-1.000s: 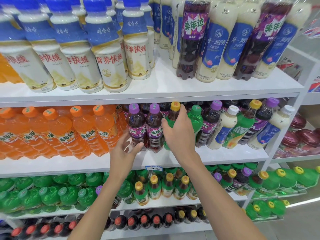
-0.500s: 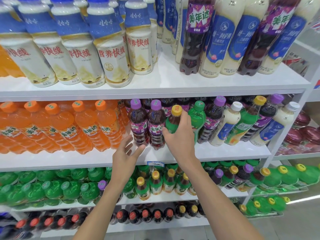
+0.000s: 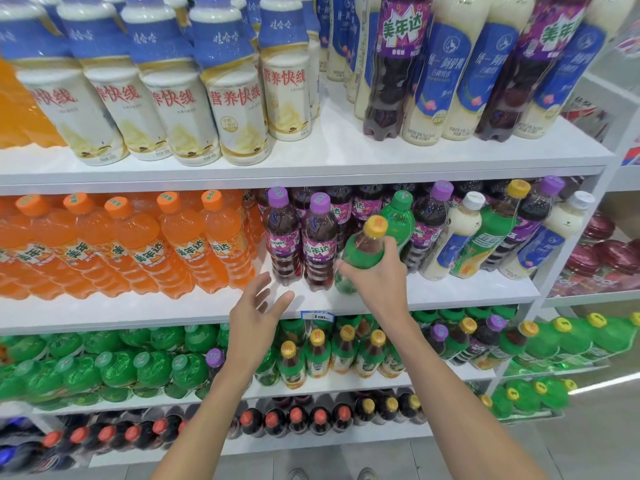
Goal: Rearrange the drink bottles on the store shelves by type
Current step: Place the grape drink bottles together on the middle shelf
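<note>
the right hand's fingers (image 3: 392, 251) and thumb are curled round the shoulder of a small plastic tea bottle with a green label and a yellow cap (image 3: 363, 249), gripping it firmly. the bottle leans with its cap to the right and its base down by the front of the white middle shelf (image 3: 138, 311); i cannot tell whether the base touches the board. the right hand (image 3: 377, 282) covers its lower right side.

just left of the held bottle stand two dark grape soda bottles with purple caps (image 3: 318, 244), upright at the shelf front. just behind it, to the right, is a clear green bottle with a green cap (image 3: 399, 216).

the left hand (image 3: 256, 320) holds nothing, with its fingers spread and loosely straight. it hovers near the shelf's front edge, left of a blue and white price tag (image 3: 318, 317).

farther left a row of orange soda bottles with orange caps (image 3: 180, 244) fills the same shelf. on the shelf below, more yellow-capped bottles with green labels (image 3: 317, 355) stand near the middle. the top shelf carries white milk-drink bottles with blue wraps (image 3: 235, 109).
</note>
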`<state>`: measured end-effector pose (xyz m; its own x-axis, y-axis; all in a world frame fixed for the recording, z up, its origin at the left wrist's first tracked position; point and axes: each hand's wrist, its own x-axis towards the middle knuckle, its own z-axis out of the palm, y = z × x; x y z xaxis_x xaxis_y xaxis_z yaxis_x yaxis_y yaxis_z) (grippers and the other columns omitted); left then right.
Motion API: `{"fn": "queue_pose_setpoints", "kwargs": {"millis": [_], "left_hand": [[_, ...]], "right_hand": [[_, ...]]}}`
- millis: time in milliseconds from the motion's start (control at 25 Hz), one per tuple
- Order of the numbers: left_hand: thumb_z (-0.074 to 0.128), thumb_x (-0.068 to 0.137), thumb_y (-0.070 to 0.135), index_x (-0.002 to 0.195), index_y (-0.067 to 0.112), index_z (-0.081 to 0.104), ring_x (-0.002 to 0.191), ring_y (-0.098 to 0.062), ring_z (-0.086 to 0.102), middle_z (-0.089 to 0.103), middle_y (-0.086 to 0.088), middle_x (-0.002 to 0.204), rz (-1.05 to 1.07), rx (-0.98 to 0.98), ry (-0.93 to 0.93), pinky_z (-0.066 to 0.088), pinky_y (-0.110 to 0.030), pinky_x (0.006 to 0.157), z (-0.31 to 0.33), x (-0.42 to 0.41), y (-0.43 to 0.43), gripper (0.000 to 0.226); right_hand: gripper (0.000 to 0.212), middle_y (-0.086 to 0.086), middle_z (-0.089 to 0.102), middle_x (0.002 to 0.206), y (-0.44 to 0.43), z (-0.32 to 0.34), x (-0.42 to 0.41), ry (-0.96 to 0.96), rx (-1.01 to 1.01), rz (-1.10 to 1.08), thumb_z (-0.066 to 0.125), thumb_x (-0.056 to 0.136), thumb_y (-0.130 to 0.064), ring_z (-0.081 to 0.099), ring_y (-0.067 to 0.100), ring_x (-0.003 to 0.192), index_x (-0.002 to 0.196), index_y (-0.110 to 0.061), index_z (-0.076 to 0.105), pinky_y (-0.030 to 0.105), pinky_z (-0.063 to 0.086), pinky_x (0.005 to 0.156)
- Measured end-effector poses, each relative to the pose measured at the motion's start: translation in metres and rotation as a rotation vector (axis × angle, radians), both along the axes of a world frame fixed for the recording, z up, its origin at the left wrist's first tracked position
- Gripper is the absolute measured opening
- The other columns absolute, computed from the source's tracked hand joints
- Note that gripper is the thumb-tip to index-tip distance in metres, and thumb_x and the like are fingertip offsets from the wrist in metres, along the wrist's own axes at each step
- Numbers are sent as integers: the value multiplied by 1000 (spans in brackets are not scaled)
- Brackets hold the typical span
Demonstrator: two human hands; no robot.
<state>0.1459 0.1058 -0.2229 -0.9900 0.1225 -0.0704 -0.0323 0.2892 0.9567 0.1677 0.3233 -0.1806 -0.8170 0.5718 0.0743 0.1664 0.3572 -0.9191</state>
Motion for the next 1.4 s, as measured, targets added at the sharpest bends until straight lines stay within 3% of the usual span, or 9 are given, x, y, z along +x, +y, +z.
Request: {"fn": "queue_pose_setpoints", "kwargs": {"millis": [160,280,480,560,680,1000,1200,1280,1400], "left_hand": [[74,93,41,149,25,51,131,-11,53,54,10,149,-54,0,-12,46,-34,109,-3,7,2,63],[73,94,39,147,24,53,127,-8,54,55,12,145,-98,-7,-17,44,-27,105,-3,14,5,58],[76,93,38,144,17,56,107,-15,66,67,-2,131,-62,-98,-41,53,-36,99,-2,7,40,59],[76,92,41,138,8,59,106,-21,66,71,-4,119,4,-187,-17,51,-35,93,0,-4,65,60],[77,90,43,109,8,68,95,-28,68,72,1,87,99,-268,6,45,-33,75,-2,-21,93,41],[72,92,46,92,5,62,86,-41,62,69,-13,83,175,-372,-4,50,-44,78,-13,-30,115,42],[74,95,37,87,-7,68,59,-23,49,62,-12,71,187,-340,-44,33,-29,51,-5,-35,119,45],[76,93,36,87,-8,68,59,-23,49,61,-9,70,194,-342,-56,33,-30,48,-4,-39,119,46],[77,91,43,89,-3,66,73,-34,62,69,-14,79,178,-352,-34,46,-35,60,-7,-40,116,47]], "right_hand": [[55,-16,71,103,0,3,25,53,-84,0,92,74,-33,67,-6,92,119,-26,60,16,55,80],[52,-13,74,107,-4,-1,45,88,-224,-18,93,75,-30,70,2,96,117,-32,64,26,59,85],[50,-12,75,108,0,-9,88,91,-319,-47,93,75,-24,71,8,100,117,-31,66,34,60,90],[47,-13,75,103,7,-8,106,79,-296,-30,94,74,-23,71,6,97,111,-30,66,32,60,87],[46,-16,74,98,22,-6,127,49,-268,17,95,73,-23,70,2,93,108,-29,66,21,57,78],[43,-13,75,95,42,-7,145,41,-265,70,95,72,-19,71,6,89,104,-25,67,23,57,77],[43,-12,76,95,41,-10,142,29,-269,74,95,71,-21,72,8,90,104,-26,67,28,59,80],[43,-11,76,95,41,-12,141,23,-271,79,95,72,-20,72,9,90,104,-25,67,26,59,79],[43,-11,76,96,39,-13,138,19,-258,78,95,72,-20,72,8,90,105,-25,68,22,58,77]]}}
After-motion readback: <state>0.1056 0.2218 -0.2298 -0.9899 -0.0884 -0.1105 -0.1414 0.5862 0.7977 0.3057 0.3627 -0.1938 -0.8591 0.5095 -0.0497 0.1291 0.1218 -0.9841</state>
